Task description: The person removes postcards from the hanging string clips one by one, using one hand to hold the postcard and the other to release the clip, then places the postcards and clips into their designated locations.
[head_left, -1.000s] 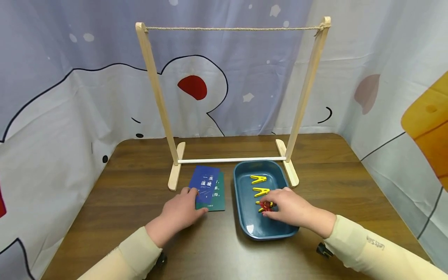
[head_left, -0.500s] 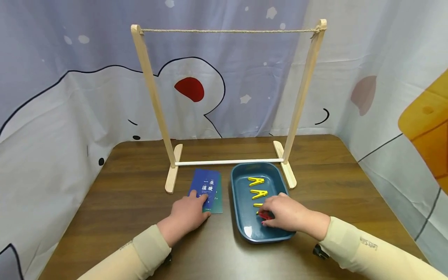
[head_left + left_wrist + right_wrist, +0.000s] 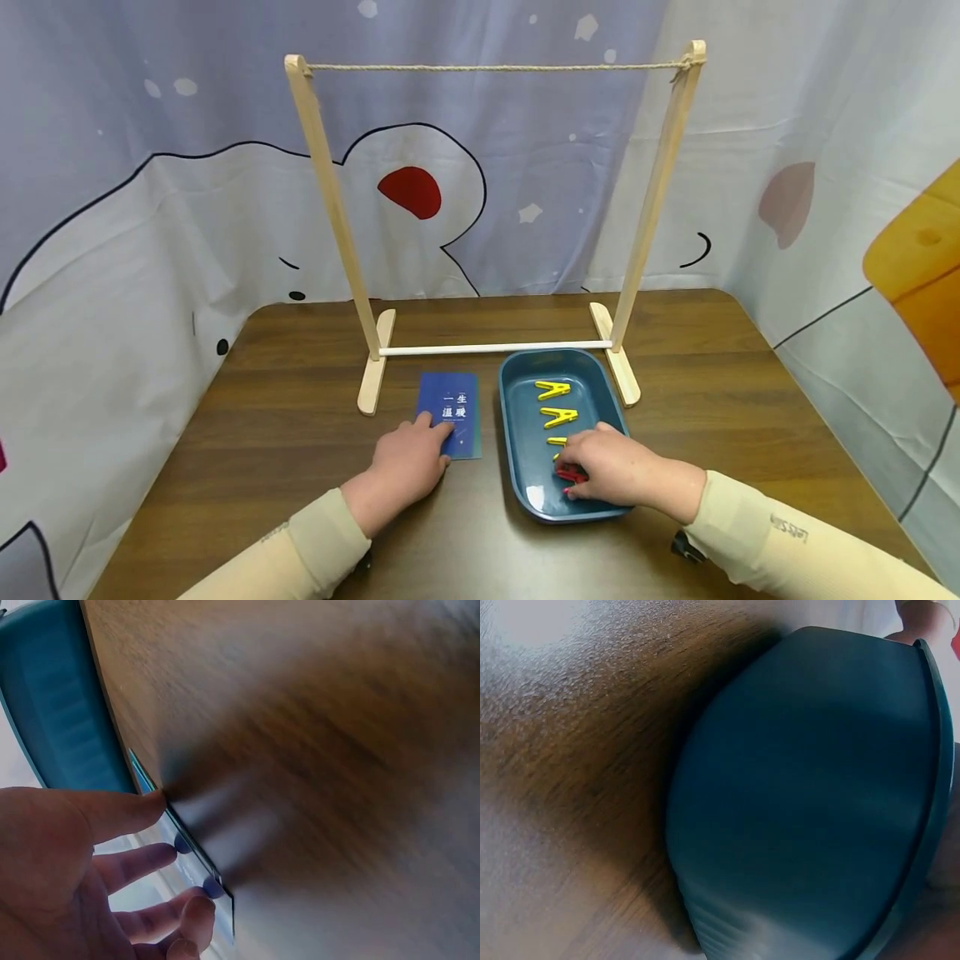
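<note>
In the head view my left hand (image 3: 408, 462) rests its fingertips on a blue booklet (image 3: 444, 387) with white characters. Under it lies a green booklet (image 3: 477, 442), only a narrow strip showing at the right. The left wrist view has the thumb (image 3: 142, 808) at the edge of the thin stack, with other fingertips on the cover. My right hand (image 3: 618, 467) reaches into the dark blue tray (image 3: 521, 458) and pinches a red clothespin (image 3: 572, 474), mostly hidden by the fingers. Yellow clothespins (image 3: 558, 417) lie in a column beyond it, one partly covered by the hand.
Behind the tray stands a wooden frame (image 3: 330, 200) with a rope (image 3: 480, 67) strung across its top and a white bar (image 3: 487, 348) low down. The tray's far end is close to that bar. A printed curtain hangs behind the brown table (image 3: 247, 467).
The blue booklet has shifted right and straightened, now covering most of the green one. My left hand moved right with it. The right hand brought the red clothespin slightly nearer within the tray.
</note>
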{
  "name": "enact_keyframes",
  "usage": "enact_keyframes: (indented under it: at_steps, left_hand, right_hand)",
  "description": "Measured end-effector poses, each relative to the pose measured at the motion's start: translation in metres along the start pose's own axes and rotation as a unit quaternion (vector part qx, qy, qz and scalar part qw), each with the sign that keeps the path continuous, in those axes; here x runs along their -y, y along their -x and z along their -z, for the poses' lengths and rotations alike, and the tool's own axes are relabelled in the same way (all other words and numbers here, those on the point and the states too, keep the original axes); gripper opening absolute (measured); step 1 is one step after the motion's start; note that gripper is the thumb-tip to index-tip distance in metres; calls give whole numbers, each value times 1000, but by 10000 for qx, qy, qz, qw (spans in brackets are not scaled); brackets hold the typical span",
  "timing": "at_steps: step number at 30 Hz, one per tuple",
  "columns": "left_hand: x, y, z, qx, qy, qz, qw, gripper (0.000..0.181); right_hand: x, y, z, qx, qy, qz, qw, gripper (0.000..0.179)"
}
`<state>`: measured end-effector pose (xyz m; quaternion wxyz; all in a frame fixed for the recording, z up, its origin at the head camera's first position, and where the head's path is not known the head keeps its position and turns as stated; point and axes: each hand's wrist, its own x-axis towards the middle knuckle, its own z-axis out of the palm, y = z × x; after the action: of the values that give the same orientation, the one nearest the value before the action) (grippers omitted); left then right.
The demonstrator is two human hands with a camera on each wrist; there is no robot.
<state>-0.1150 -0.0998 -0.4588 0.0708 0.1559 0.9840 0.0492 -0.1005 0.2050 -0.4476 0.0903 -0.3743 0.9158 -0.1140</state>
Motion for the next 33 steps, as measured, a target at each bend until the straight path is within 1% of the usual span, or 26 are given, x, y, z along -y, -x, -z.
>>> enact_keyframes:
  at_steps: [5,10,19,28,33]
  left_hand:
    - [-1,1,-1,28,-7,-57,10000,49]
    - [-2,0,-3,89,-45,-89,9999,52]
    - [-4,3,3,194,86,-8,9998,53]
    - [-2,2,0,167,41,4,9999,53]
    - [-2,2,-1,217,74,20,9997,54]
  right_hand:
    - [1,1,0,129,8,0,9999,27]
    - [3,1,0,141,3,42,9999,26]
    - [5,1,-2,210,27,99,9997,27]
    - [4,2,-4,199,109,82,9997,26]
    - [4,2,-6,194,115,109,9997,25]
